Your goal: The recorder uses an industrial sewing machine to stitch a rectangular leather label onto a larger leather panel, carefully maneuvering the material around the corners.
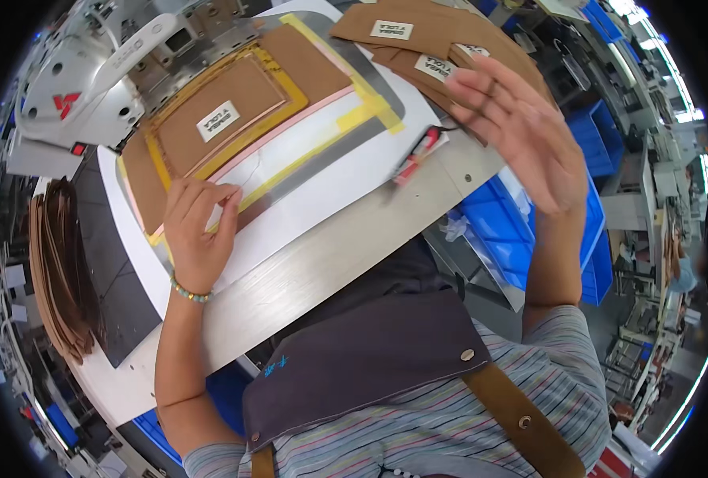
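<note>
The left hand's (199, 235) fingers curl, thumb and forefinger drawn close together (whether they pinch anything, I cannot tell), at the lower edge of a yellow frame (298, 98) around a labelled brown panel (246, 89). The right hand (525, 131) is raised with loosely parted fingers, near stacked brown pieces (469, 28) and a blurred red tool (426, 143); beyond the panel stands a white machine (75, 99).

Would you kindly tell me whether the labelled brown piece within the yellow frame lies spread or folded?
Spread: the brown piece shows a smooth, flat face inside the yellow frame.
</note>
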Tool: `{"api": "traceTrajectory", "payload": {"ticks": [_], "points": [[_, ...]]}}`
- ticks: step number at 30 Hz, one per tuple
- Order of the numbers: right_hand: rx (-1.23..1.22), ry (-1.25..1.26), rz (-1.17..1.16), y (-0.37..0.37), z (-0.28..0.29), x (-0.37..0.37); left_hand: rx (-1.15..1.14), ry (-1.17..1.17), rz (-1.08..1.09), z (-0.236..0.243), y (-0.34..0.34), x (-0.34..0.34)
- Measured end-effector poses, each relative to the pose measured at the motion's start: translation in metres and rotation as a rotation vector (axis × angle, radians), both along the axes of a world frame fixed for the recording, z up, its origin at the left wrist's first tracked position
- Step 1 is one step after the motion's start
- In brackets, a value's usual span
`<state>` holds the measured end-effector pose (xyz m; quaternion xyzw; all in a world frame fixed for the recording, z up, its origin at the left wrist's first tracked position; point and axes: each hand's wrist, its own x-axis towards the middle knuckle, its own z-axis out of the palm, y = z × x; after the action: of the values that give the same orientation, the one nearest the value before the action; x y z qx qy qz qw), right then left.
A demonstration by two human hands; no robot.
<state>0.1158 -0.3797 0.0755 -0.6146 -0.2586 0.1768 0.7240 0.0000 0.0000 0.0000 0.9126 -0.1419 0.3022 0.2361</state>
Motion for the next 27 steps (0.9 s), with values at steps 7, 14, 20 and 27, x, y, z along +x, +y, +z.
{"api": "traceTrajectory", "payload": {"ticks": [7, 14, 20, 27], "points": [[-0.908, -0.515, -0.292, 0.047, -0.065, 0.019, -0.068, 0.034, 0.023, 0.007, 0.008, -0.006], [-0.821, -1.234, -0.279, 0.105, -0.080, 0.011, 0.045, -0.021, 0.005, 0.001, 0.010, -0.004], [-0.854, -1.204, -0.029, 0.129, -0.090, 0.024, 0.088, -0.067, 0.013, 0.001, 0.010, 0.002], [-0.707, -0.855, 0.018, 0.137, -0.060, 0.029, 0.072, -0.032, -0.014, -0.002, 0.013, 0.000]]}}
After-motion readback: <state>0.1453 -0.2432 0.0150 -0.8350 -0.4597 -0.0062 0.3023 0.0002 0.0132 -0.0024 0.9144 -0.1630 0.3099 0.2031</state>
